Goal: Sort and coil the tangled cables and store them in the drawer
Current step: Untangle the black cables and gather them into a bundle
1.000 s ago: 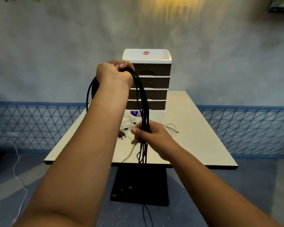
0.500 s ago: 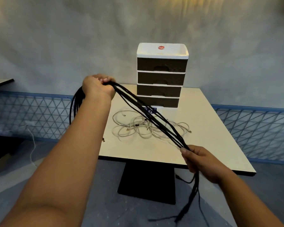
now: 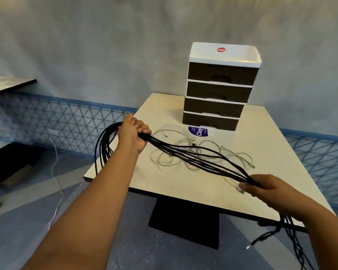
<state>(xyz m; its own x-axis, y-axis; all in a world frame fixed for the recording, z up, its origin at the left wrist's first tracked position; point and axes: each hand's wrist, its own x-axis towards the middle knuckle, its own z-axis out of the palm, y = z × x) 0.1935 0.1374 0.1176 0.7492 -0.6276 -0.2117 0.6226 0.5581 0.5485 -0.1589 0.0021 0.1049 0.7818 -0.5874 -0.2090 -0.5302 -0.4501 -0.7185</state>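
A bundle of black cables point(image 3: 195, 155) stretches between my two hands above the table. My left hand point(image 3: 134, 134) grips one end, where several black loops hang down past the table's left edge. My right hand point(image 3: 265, 189) grips the other end near the front edge, and loose black tails drop from it to the floor. Tangled white cables point(image 3: 176, 151) lie on the cream table point(image 3: 277, 152) under the bundle. A stack of brown drawers with a white top point(image 3: 220, 88) stands at the back of the table, all drawers shut.
A purple sticker point(image 3: 198, 131) lies in front of the drawer stack. A blue lattice fence point(image 3: 53, 121) runs along the grey wall. Another table's corner point(image 3: 10, 84) shows at the left. A white cord point(image 3: 56, 172) trails across the floor.
My hands moved apart and lower, drawing the black bundle out nearly level over the table. My view shifted left, so the drawers sit farther right.
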